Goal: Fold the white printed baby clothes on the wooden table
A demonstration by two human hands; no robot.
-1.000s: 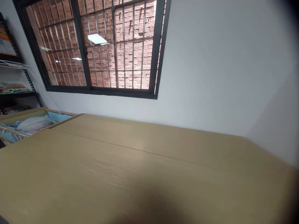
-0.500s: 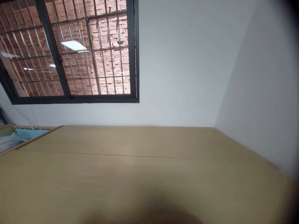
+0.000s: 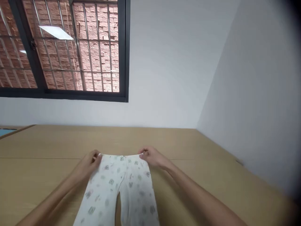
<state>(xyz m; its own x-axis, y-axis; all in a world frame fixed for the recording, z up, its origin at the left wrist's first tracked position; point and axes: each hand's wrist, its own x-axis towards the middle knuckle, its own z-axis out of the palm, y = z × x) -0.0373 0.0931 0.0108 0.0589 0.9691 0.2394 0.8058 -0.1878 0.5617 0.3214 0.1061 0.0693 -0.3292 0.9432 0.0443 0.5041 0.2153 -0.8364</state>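
Observation:
A small pair of white trousers (image 3: 119, 188) with a faint grey print lies on the wooden table (image 3: 211, 175), waistband away from me, legs toward me. My left hand (image 3: 90, 160) pinches the left corner of the waistband. My right hand (image 3: 151, 157) pinches the right corner. Both hands are closed on the cloth, and the waistband is stretched straight between them.
A white wall runs along the table's far edge and another along its right side. A dark-framed barred window (image 3: 63, 50) with brick behind it fills the upper left. The corner of a box with blue cloth (image 3: 4, 131) shows at the far left.
Both hands and the trousers have come into view on the table, where only bare wood showed before. The view has swung to the right, and the box has slid almost out at the left.

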